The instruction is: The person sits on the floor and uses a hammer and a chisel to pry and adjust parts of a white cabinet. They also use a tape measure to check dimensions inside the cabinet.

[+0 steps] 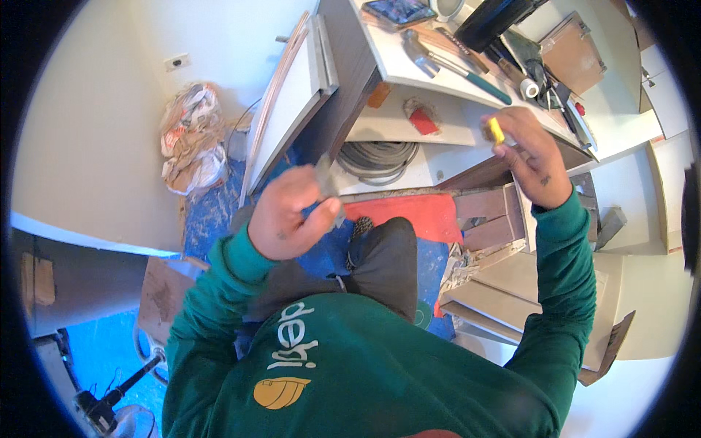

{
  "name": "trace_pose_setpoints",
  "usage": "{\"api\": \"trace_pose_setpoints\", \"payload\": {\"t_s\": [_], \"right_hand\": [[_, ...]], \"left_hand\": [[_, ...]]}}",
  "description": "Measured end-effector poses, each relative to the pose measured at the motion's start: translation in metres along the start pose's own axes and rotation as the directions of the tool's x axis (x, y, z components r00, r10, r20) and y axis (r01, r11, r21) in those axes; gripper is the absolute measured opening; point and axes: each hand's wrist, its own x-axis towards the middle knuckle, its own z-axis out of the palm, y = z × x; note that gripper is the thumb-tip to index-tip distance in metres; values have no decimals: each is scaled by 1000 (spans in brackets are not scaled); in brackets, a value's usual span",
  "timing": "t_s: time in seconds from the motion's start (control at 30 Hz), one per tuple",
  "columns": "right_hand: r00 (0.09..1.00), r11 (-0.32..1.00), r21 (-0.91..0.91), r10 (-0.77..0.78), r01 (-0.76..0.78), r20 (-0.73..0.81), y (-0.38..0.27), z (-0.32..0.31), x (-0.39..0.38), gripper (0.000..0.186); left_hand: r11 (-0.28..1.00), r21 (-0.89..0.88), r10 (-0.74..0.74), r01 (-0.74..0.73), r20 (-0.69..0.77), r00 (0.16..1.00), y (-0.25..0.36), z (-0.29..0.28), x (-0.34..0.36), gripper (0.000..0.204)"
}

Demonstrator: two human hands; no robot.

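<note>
My left hand (288, 215) is closed, thumb against fingers, around a thin greyish, see-through-looking piece (323, 171) in front of the cabinet's open side; its exact kind is unclear. My right hand (533, 153) is raised by the front edge of the white cabinet top, pinching a small yellow piece (496, 131) with a dark end. Its kind does not show. On the cabinet top, beyond my right hand, lie a hammer (475, 79) with a green handle and a white roll (529, 89).
A coiled grey hose or cable (378, 160) lies on the cabinet's lower shelf. Leaning panels (288, 109) stand left of it. A bundle of plastic bags (196, 139) rests by the wall. Red cloth (409, 213) covers part of the blue floor. Wooden pieces (504, 292) lie right.
</note>
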Motion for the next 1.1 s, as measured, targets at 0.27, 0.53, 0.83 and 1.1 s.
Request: {"api": "trace_pose_setpoints", "payload": {"t_s": [0.27, 0.53, 0.83, 1.1], "right_hand": [[991, 978, 205, 21, -48, 129, -37, 35, -33, 34], [986, 947, 313, 21, -73, 166, -49, 45, -42, 36], [981, 947, 318, -19, -43, 191, -58, 50, -50, 37], [979, 930, 368, -69, -6, 191, -55, 60, -52, 38]], "left_hand": [[778, 359, 296, -515, 514, 805, 79, -44, 60, 15], [535, 442, 461, -720, 562, 687, 85, -23, 72, 9], [520, 385, 292, -763, 759, 582, 88, 5, 71, 8], [522, 385, 330, -761, 732, 596, 82, 12, 67, 9]]}}
